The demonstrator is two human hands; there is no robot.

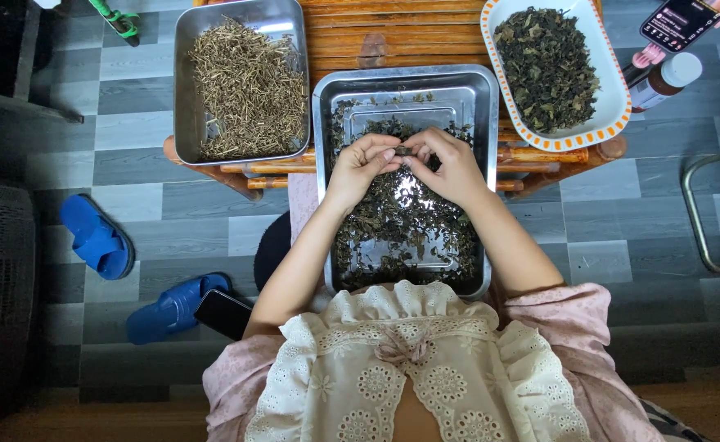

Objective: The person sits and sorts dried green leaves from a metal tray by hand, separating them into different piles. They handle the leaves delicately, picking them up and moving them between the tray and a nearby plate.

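Blue slippers (pixel 131 274): Two blue slippers lie on the grey floor, far to my left.
Black phone (pixel 224 313): It lies by my left elbow, next to one slipper.
Tray of stems (pixel 241 82): A metal tray sits on the wooden table (pixel 393 33). It is full of dry, pale stems.
My left hand (pixel 360 166): My fingers are curled in. My thumb and first finger pinch one end of a small dark bit of leaf (pixel 403 151).
Bit of leaf: It is tiny and dark. It sits between my two hands, up over the middle tray.
Middle tray (pixel 484 106): This metal tray lies from the table to my lap. Dark dry leaves are spread in it, most near me.
My right hand (pixel 448 166): My fingers are bent in too. My fingertips pinch the other end of the same bit. My two hands touch.
Dish of leaves (pixel 614 123): A white dish with an orange edge holds a heap of dark leaves.
Small bottle (pixel 663 82): A brown bottle with a white cap lies just past the dish.
Other phone (pixel 687 20): It is lit up, in the top right corner.
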